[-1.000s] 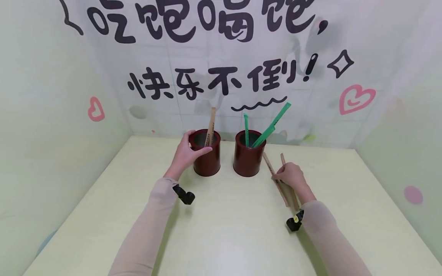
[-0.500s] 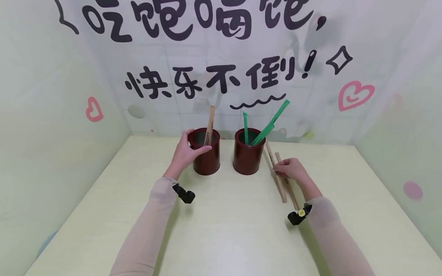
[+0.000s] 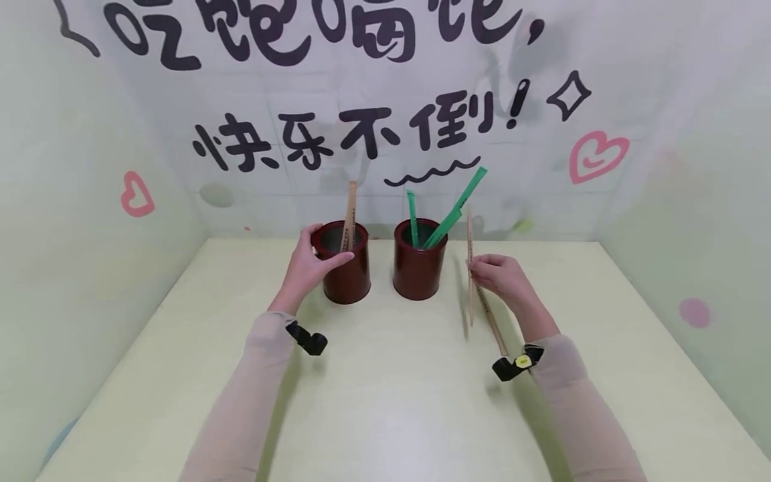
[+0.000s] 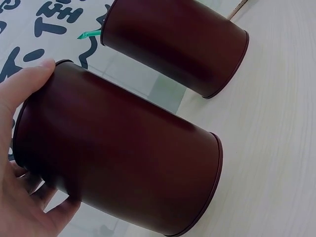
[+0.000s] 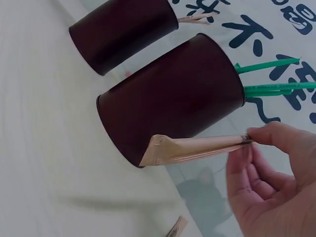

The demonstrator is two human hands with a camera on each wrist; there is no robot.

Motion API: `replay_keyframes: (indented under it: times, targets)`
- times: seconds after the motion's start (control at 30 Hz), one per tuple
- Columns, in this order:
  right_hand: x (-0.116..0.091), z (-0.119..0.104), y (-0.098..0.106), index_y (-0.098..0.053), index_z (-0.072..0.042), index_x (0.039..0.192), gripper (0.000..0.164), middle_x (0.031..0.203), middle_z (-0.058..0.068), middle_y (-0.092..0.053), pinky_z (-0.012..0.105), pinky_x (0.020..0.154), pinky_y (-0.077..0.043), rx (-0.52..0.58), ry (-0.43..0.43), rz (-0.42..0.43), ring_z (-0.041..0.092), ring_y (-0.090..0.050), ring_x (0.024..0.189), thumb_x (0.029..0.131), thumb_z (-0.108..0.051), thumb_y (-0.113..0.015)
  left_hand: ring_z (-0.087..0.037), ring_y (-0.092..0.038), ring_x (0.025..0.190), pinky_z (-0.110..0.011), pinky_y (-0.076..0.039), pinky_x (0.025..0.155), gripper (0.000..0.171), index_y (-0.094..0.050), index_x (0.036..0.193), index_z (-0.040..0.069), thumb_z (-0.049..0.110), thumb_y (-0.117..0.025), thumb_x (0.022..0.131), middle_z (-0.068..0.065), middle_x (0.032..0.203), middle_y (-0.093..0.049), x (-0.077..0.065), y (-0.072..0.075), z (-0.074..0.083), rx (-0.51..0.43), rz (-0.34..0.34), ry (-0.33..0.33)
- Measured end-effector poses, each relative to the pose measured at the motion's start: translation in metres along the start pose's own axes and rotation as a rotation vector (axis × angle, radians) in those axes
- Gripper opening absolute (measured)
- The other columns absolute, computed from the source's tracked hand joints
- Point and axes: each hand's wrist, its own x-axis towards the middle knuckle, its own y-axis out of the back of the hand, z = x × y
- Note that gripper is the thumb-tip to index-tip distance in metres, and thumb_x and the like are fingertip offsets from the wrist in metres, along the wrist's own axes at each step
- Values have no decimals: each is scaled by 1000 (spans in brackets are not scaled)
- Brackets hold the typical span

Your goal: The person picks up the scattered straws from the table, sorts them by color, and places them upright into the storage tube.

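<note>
My left hand [image 3: 301, 274] grips a dark red canister [image 3: 347, 281] near its rim, thumb across the front and fingers round the far side. Brown paper-wrapped straws [image 3: 351, 204] lean inside that canister. To its right stands a second dark red canister [image 3: 417, 274] with several green-wrapped straws [image 3: 460, 204]. My right hand [image 3: 504, 280] pinches a brown paper-wrapped straw [image 5: 197, 149] between thumb and fingertips, near upright and lifted off the table, just right of the second canister. Below that hand, another brown-wrapped straw [image 3: 494, 328] lies on the table, partly hidden by it.
The pale table [image 3: 391, 402] meets walls on its left, right and far sides. Black lettering [image 3: 367, 134] and a pink heart [image 3: 598, 157] mark the far wall, close behind the canisters. A small black camera sits on each wrist.
My right hand has lifted one brown-wrapped straw from the table and tilted it more upright. The other straw stays lying there. My left hand keeps its grip on the canister; the head view has shifted slightly.
</note>
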Motion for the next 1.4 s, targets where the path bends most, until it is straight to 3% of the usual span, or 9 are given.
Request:
replay_keyframes:
  times: [0.17,0.3,0.57,0.9,1.2,1.4]
  targets:
    - [11,-16,-19,-58,6,114,21,86,-6,-67,15,78,-58,121,119,92,4,-68,81,98,-7,-59,-34,-38,143,-55,-38,115,98,-19,156,9,40,-78,84,-17,157,-34,-5,17,-5,21,30,26]
    - [11,-35,-24,-60,-4,100,4,81,-8,-66,15,77,-58,186,196,160,2,-67,76,97,-4,-59,-33,-38,142,-55,-38,116,99,-19,156,9,42,-78,84,-17,157,-34,-2,20,-4,19,28,15]
    - [-4,-55,-25,-60,-6,94,7,82,-5,-66,17,76,-59,304,256,194,5,-67,75,94,1,-59,-33,-39,142,-54,-39,115,98,-19,156,10,41,-79,84,-16,157,-35,0,11,-3,1,11,18]
    - [-8,-80,-36,-62,-8,92,8,81,-4,-67,19,75,-59,339,370,209,6,-66,74,93,1,-61,-33,-39,142,-54,-38,116,98,-20,155,9,40,-79,83,-16,157,-35,-2,4,-3,5,-5,22]
    - [-6,-101,-60,-63,-10,91,9,79,-5,-69,19,75,-59,306,451,199,6,-66,72,93,-1,-63,-32,-40,141,-53,-39,115,98,-21,155,9,39,-80,83,-16,156,-35,0,-1,2,3,-13,19]
    - [1,-100,-88,-63,-10,93,13,83,-3,-67,20,77,-60,330,477,189,7,-66,76,91,3,-63,-32,-40,141,-53,-39,115,98,-21,154,9,39,-81,82,-16,155,-36,0,-1,1,1,-5,17]
